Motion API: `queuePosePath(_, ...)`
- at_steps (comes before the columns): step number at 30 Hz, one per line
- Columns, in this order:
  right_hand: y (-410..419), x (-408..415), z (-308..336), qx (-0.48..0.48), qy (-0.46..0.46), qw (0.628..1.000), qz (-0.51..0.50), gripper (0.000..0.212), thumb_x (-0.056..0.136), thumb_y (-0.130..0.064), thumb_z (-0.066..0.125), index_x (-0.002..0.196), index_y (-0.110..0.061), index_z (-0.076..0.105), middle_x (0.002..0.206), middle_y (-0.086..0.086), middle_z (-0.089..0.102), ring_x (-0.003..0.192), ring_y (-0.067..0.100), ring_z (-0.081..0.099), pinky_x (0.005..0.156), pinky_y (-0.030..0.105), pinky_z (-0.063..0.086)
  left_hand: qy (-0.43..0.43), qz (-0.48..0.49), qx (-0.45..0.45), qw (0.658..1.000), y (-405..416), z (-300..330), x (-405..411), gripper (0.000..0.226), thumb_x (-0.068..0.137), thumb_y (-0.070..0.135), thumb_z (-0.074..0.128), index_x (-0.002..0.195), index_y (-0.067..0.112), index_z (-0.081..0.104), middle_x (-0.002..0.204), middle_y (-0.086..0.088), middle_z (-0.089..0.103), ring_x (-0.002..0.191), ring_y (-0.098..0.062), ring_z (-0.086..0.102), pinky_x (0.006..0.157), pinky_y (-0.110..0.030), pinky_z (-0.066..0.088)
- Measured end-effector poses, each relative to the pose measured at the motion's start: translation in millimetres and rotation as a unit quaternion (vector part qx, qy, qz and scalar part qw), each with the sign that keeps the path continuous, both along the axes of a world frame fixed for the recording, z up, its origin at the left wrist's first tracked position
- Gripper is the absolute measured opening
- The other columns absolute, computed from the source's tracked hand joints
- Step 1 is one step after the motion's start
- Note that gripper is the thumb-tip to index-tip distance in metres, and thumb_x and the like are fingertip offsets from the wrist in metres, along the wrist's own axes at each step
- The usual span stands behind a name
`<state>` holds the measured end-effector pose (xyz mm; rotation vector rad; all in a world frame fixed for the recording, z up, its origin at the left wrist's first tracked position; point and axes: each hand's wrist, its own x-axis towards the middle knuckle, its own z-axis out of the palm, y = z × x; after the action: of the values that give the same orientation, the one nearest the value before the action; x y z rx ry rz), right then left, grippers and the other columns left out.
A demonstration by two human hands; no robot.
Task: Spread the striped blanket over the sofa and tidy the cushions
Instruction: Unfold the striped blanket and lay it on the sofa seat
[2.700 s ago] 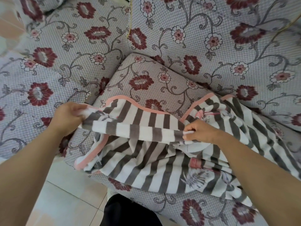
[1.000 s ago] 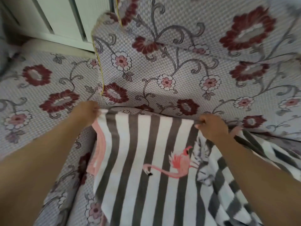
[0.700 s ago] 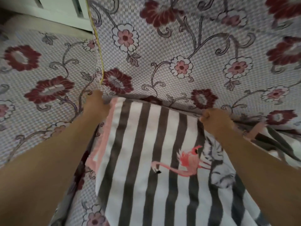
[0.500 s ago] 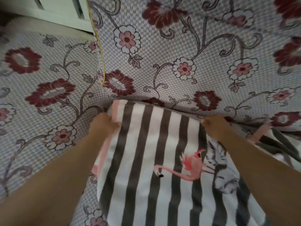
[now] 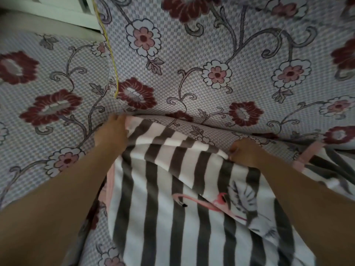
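The spreading step is in hand: the striped blanket point(image 5: 172, 217) lies on the sofa point(image 5: 192, 64) seat, its top edge folded back. The left hand point(image 5: 112, 134) grips one corner; the right hand point(image 5: 245, 151) seems clenched on the fold. Next, pull that edge flat toward the backrest.

Setting: domestic living space, a home sitting area. Evidence: sofa point(image 5: 211, 54) filling most of the frame, fitted with a grey-lilac checked cover printed with dark red and pink-white flowers and curling grey stems; yellow piping point(image 5: 110, 54) running down one upholstered edge at upper left of centre; soft striped blanket point(image 5: 163, 217), grey and white with pink border and flamingo print, lying on the seat in the lower half; pale panelled joinery point(image 5: 57, 8) at the upper left corner.
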<state>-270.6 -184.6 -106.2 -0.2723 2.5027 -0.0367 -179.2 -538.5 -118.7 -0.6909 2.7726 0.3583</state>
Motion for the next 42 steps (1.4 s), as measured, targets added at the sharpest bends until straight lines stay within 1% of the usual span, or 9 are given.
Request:
queuePosePath(3,1,-1,1,-0.015,-0.016,1.000,0.005,0.019,0.082,-0.022,0.065,0.063,-0.023,0.064,0.085,0.001,0.064,0.094,0.024,0.062,0.074,0.023,0.040,0.015,-0.044,-0.025,0.999,5,-2,-17,0.052,0.094,0.014,0.047,0.142,0.027,0.031,0.133,-0.013,0.039,0.112,-0.040,0.054,0.082,-0.053,0.051)
queuePosePath(6,1,0,1,-0.029,-0.048,0.998,-0.033,0.009,0.074,-0.021,0.071,0.081,-0.015,0.073,0.084,0.001,0.068,0.081,0.016,0.062,0.072,0.024,0.048,-0.053,-0.046,-0.024,0.997,13,-3,-31,0.049,0.093,0.014,0.046,0.138,0.033,0.039,0.134,-0.013,0.046,0.116,-0.039,0.054,0.088,-0.051,0.048)
queuePosePath(10,7,-2,2,0.031,-0.121,0.989,-0.075,0.015,0.079,-0.011,0.062,0.065,-0.004,0.064,0.060,0.010,0.062,0.044,0.015,0.052,0.042,0.022,0.042,0.009,-0.015,-0.040,0.999,4,-3,-36,0.029,0.094,0.017,0.043,0.121,0.016,0.053,0.118,-0.022,0.059,0.107,-0.043,0.057,0.084,-0.050,0.050)
queuePosePath(15,-16,-36,17,-0.075,0.206,0.961,-0.169,0.025,0.093,-0.011,0.048,0.105,0.007,0.061,0.096,0.032,0.066,0.090,0.044,0.065,0.077,0.047,0.054,0.115,0.143,0.012,0.983,-14,8,-43,0.021,0.088,0.016,0.046,0.101,0.004,0.057,0.103,-0.026,0.062,0.098,-0.046,0.059,0.079,-0.051,0.050)
queuePosePath(18,-39,-53,17,-0.128,0.336,0.920,-0.157,0.025,0.095,-0.012,0.044,0.113,0.005,0.046,0.102,0.034,0.061,0.094,0.050,0.060,0.075,0.049,0.048,0.164,0.223,0.042,0.960,-12,5,-54,0.022,0.084,0.011,0.046,0.101,0.002,0.057,0.105,-0.028,0.063,0.101,-0.046,0.059,0.083,-0.049,0.049)
queuePosePath(23,-24,-23,-35,-0.094,0.184,0.975,-0.082,0.045,0.094,-0.022,0.052,0.132,-0.002,0.039,0.121,0.029,0.056,0.113,0.043,0.054,0.094,0.046,0.046,0.168,0.163,0.091,0.968,12,-23,-44,0.042,0.092,0.014,0.049,0.128,-0.001,0.033,0.118,-0.031,0.055,0.108,-0.049,0.054,0.090,-0.051,0.043)
queuePosePath(27,-14,-15,-66,-0.013,0.108,0.994,0.001,0.051,0.098,-0.033,0.037,0.147,-0.020,0.030,0.147,0.024,0.032,0.136,0.040,0.029,0.113,0.048,0.028,0.065,0.027,0.096,0.993,12,-57,-35,0.051,0.096,0.027,0.042,0.141,0.006,0.031,0.146,-0.022,0.030,0.132,-0.042,0.035,0.108,-0.050,0.035)
queuePosePath(32,-16,-37,-59,0.001,0.024,1.000,-0.007,0.052,0.098,-0.037,0.036,0.148,-0.026,0.025,0.150,0.022,0.026,0.137,0.043,0.028,0.113,0.052,0.028,-0.077,0.042,0.149,0.985,-8,-60,-61,0.059,0.095,0.034,0.038,0.149,0.019,0.020,0.156,-0.015,0.010,0.142,-0.039,0.018,0.117,-0.044,0.021)
queuePosePath(42,-65,67,8,-0.045,-0.002,0.992,0.122,0.057,0.096,-0.035,0.042,0.149,-0.030,0.022,0.158,0.001,0.023,0.143,0.024,0.026,0.115,0.047,0.026,-0.052,0.117,0.167,0.978,12,-12,77,0.047,0.088,0.014,0.051,0.133,0.002,0.042,0.135,-0.021,0.048,0.125,-0.036,0.045,0.101,-0.037,0.038)
